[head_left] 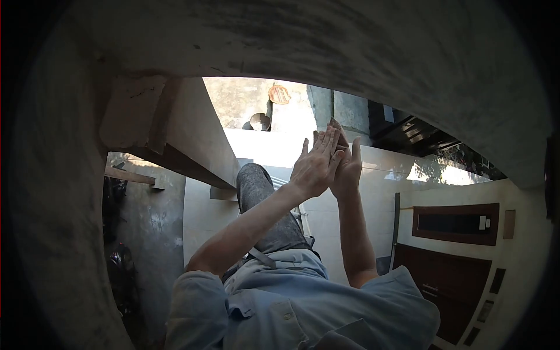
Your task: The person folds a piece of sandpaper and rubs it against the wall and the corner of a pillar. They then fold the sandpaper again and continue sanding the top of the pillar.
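Observation:
My left hand is raised in front of me, its fingers stretched out and leaning against the fingers of my right hand. My right hand stands upright beside it, palm partly showing and thumb pointing up. A thin, flat, brownish piece with a dark edge lies along the right fingers, between the two hands; what it is made of I cannot make out. The left fingers partly cover it.
A whitish grey-smeared surface arches close overhead. At left a thick beam juts out. Far below are pale floor tiles, a dark bucket and a round orange-brown item. A brown door is at right.

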{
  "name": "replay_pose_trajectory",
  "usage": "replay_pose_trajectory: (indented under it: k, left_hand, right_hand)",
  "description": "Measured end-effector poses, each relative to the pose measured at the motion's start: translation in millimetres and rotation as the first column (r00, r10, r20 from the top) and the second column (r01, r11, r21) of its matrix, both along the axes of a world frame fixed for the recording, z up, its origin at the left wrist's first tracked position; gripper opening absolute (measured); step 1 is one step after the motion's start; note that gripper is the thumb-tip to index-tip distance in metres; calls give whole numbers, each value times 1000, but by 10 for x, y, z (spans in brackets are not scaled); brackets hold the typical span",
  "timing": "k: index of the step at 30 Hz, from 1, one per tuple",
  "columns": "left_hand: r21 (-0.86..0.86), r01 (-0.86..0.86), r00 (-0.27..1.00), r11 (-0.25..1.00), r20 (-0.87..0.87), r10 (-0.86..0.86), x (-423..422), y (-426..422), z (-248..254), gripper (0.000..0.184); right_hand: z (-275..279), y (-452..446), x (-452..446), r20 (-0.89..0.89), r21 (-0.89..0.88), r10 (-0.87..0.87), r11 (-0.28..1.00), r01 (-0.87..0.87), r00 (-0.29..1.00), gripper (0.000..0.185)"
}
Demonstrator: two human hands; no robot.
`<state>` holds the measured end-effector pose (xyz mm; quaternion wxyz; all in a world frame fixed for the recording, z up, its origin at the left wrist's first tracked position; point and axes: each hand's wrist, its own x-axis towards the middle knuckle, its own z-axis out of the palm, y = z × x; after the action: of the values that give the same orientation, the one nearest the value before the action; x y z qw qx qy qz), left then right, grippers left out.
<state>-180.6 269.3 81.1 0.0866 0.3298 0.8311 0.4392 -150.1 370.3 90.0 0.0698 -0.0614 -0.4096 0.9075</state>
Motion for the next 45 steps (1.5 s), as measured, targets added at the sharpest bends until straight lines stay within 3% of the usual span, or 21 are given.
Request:
replay_pose_trajectory:
  k: [1,4,8,10,14,15,18,20,23,26,27,30,34,35,38,39,42,45]
  left_hand:
    - [16,-30,998,999,55,29,-61,-13,61,67]
    - [-52,-30,997,998,-76,26,12,43,-82,65]
    - [-85,-27,992,996,-128,16,112,-55,-34,63]
    - [-59,-90,994,994,64,94,-50,-79,-12,63]
    - [38,27,997,999,-75,-24,236,-19,-59,65]
    - [53,27,999,998,-26,-26,302,-49,103,65]
    - [65,-75,994,995,88,69,134,-80,-56,66]
    - [83,-58,994,995,100,50,153,-95,-120,66]
    - [131,13,999,991,43,-19,397,-117,-166,65]
    - [44,4,1000,999,30,-5,277,-199,-163,65]
    - [43,-79,988,996,136,73,194,-237,-57,65]
    - [34,-99,988,995,122,94,205,-242,-93,65]
    - [63,-14,993,998,114,7,359,-173,-97,66]
    - [82,-42,993,996,114,33,296,-193,-110,66]
    - [100,-112,942,989,328,73,103,-254,-140,67]
    - [105,-130,970,986,222,104,180,-242,-137,69]
    - [131,-87,967,988,248,53,354,-207,96,65]
    - [129,-155,938,979,329,105,147,-244,2,67]
  right_hand:
    - [-6,-22,20,-82,-17,55,998,-56,995,67]
    - [-182,36,-62,-28,4,14,1000,-14,1000,66]
    - [-75,-40,32,-16,-122,72,990,-73,997,64]
    - [-58,-96,102,-24,-100,127,987,-129,992,63]
    - [-204,-3,30,21,34,-5,999,4,1000,63]
    - [-177,7,43,-2,3,27,1000,-27,1000,63]
    - [-171,-80,93,22,-24,23,999,-22,999,61]
    - [-419,-27,117,-28,331,37,943,-26,999,61]
    - [-351,-89,93,94,3,31,1000,-31,995,63]
    - [-263,-163,107,148,8,38,999,-39,988,63]
    - [-332,-194,109,82,-21,56,998,-55,995,63]
    - [-453,-210,137,23,381,48,923,-53,999,64]
    - [-277,-204,68,171,-129,48,991,-26,984,63]
    - [-315,-200,71,166,-89,41,996,-26,985,64]
    - [-291,-294,137,143,155,68,984,-90,987,68]
    - [-277,-290,107,155,117,55,990,-73,986,68]
    - [-260,-304,102,209,-16,18,1000,-15,978,68]
    - [-160,-329,143,209,178,59,979,-98,976,73]
